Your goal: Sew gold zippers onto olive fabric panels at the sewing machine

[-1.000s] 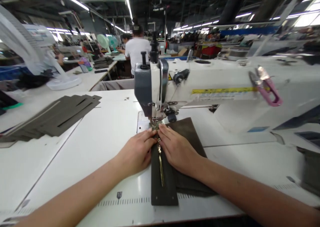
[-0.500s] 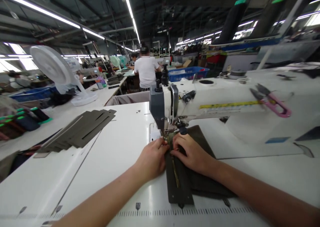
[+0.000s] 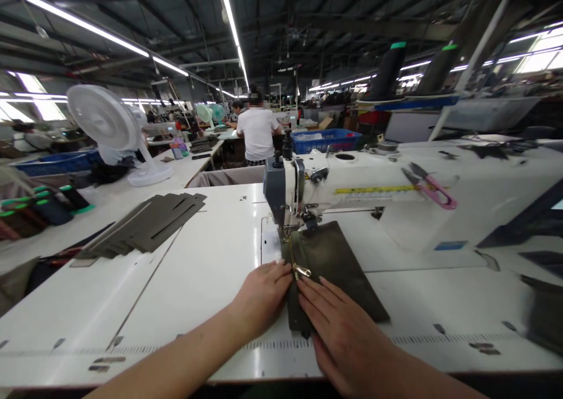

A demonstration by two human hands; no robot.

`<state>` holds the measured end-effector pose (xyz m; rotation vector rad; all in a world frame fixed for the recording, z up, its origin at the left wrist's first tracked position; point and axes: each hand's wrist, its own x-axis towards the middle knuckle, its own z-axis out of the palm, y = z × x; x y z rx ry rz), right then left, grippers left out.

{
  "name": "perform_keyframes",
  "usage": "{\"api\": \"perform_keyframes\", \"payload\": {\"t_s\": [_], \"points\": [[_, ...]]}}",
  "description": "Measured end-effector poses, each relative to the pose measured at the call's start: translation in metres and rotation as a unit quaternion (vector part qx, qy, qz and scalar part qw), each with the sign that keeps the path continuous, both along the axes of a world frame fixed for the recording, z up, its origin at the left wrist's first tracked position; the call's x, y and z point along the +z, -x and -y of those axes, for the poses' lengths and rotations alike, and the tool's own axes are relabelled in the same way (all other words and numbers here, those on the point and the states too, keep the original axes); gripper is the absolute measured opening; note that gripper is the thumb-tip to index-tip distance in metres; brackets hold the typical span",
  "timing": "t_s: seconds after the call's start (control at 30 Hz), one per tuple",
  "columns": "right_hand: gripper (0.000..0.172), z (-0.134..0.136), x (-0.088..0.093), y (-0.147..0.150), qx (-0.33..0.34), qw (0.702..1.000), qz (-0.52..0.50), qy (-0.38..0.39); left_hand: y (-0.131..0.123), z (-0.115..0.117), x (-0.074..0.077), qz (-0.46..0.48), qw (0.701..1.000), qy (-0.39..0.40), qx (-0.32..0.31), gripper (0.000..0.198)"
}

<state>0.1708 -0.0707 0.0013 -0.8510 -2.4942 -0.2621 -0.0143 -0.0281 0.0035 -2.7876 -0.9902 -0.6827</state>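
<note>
A dark olive panel [image 3: 341, 264] lies under the needle area of a white sewing machine [image 3: 387, 179]. Along the panel's left side runs a brass zipper, its gold zipper pull [image 3: 302, 271] turned out to the right. My left hand [image 3: 266, 293] rests at the panel's left edge beside the zipper, fingers curled and closed on that edge; the fingertips are partly hidden. Spread flat over the lower panel is my right hand [image 3: 341, 317], fingers stretched out, fingertips just below the zipper pull. The presser foot [image 3: 287, 233] stands over the zipper's far end.
A fanned stack of olive pieces [image 3: 145, 226] lies on the left of the table. Behind it stand a white fan [image 3: 105, 120] and thread cones [image 3: 50, 205]. Pink-handled snips [image 3: 433, 189] rest against the machine arm. A person in a white shirt [image 3: 257, 132] sits ahead.
My right hand has left its curled grip by the needle and moved nearer me, flattening on the panel. My left hand has shifted slightly nearer. The zipper pull now shows, and the panel lies flatter.
</note>
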Motion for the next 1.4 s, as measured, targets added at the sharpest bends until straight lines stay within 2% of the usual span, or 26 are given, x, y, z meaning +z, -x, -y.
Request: {"api": "perform_keyframes", "payload": {"t_s": [0.13,0.33,0.77,1.0,1.2,1.27,1.33,1.4], "points": [[0.034,-0.014,-0.016,0.01,-0.005,0.995,-0.064,-0.078,-0.003,0.002,-0.002,0.011,1.0,-0.012,0.016,0.024],[0.035,-0.017,-0.019,0.013,-0.001,0.988,-0.093,-0.123,-0.007,0.004,-0.005,-0.007,0.999,-0.033,0.039,0.02],[0.036,-0.038,-0.024,0.012,0.005,0.99,-0.1,-0.099,-0.009,-0.018,0.003,-0.033,0.999,-0.027,0.028,0.021],[0.033,-0.059,-0.027,0.01,0.011,0.994,-0.069,-0.085,-0.011,-0.037,0.003,-0.036,0.999,-0.013,0.037,0.018],[0.032,-0.072,-0.028,0.013,0.009,0.99,-0.104,-0.089,-0.011,-0.051,0.003,-0.055,0.997,-0.006,0.058,0.018],[0.03,-0.07,-0.021,0.011,0.013,0.991,-0.117,-0.059,-0.01,-0.054,0.002,-0.06,0.996,-0.003,0.06,0.018],[0.027,-0.068,-0.011,0.007,0.021,0.991,-0.129,0.013,-0.009,-0.055,0.003,-0.062,0.996,0.014,0.058,0.018],[0.023,-0.07,-0.003,0.003,-0.003,0.987,-0.135,0.091,-0.008,-0.054,0.004,-0.061,0.996,0.033,0.058,0.021]]}}
